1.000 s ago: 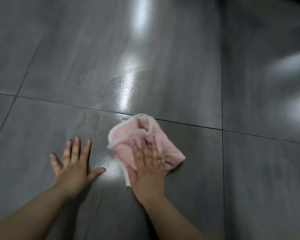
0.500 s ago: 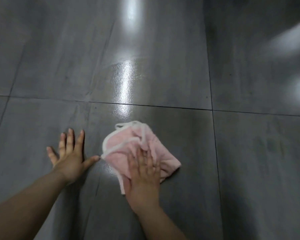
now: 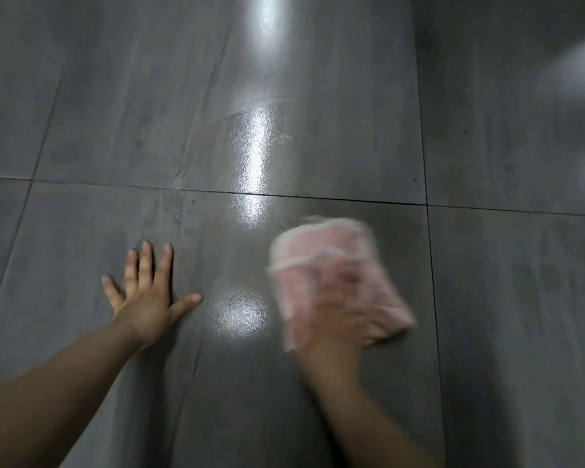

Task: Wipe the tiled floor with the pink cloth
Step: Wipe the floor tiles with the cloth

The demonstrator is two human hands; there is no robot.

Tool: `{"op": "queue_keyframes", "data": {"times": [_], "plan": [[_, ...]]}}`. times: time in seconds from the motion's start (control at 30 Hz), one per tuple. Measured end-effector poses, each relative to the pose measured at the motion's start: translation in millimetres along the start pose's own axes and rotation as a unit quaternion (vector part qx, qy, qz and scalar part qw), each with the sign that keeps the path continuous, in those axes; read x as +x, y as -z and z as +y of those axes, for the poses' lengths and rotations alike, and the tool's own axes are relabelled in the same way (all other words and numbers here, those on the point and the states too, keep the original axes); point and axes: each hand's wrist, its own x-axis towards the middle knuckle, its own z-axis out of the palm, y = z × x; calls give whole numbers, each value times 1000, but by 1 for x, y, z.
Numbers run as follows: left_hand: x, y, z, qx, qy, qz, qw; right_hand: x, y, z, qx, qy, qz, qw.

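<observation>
Crumpled pink cloth (image 3: 321, 251) lies on the tiled floor (image 3: 318, 96), on the tile below and left of the grout cross (image 3: 427, 205). It is near the cross and touches neither grout line. It is pale pink with a whitish hem across the far part and heavily motion-blurred, and the corner nearest below the cross is bunched. The right hand (image 3: 335, 319) sits palm down on the cloth's near half. Blur hides the fingers, so cannot tell if they lie flat or clutch the fabric. The left hand (image 3: 146, 298) is well left of the cross on the same tile, released. Its palm is flat on the floor with fingers straight and spread, thumb toward the cloth, apart from it. A bright glare patch (image 3: 240, 312) lies between that hand and the cloth.
</observation>
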Motion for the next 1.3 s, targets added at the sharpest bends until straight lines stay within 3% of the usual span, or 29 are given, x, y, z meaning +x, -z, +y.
{"op": "queue_keyframes", "data": {"times": [0.07,0.17,0.23,0.33,0.47,0.6,0.67,0.73,0.8,0.87,0.93,1.03,1.13,1.23,1.3], "plan": [[0,-1,-1,3,-1,3,1000,-24,-8,-32,25,174,-39,984],[0,-2,-2,0,-4,9,1000,-12,-10,3,24,244,-74,967],[0,-3,-3,0,-7,11,1000,10,-5,54,-11,212,-68,975],[0,-4,-3,-8,-7,26,1000,35,19,115,-10,84,-79,993],[-1,0,0,0,0,-2,1000,37,34,97,51,-17,-119,991],[-10,4,9,-9,-27,49,998,45,53,104,141,68,-142,977],[-21,0,30,0,-152,140,978,43,66,123,118,101,-98,983],[-32,-9,69,35,-358,192,913,30,73,136,59,155,-15,986],[-43,-20,116,88,-521,179,830,8,69,144,6,231,-6,973],[-48,-27,154,143,-598,145,775,-9,59,144,-53,244,-61,966],[-45,-38,173,185,-617,106,757,-14,49,136,-71,217,-29,973],[-41,-52,183,232,-591,101,766,0,47,124,-4,138,10,990],[-45,-53,192,217,-571,138,780,7,63,121,166,18,5,986],[-45,-39,196,135,-559,169,801,17,102,126,358,-135,-33,923],[-49,-17,195,45,-520,149,840,28,134,134,457,-170,-84,869]]}}
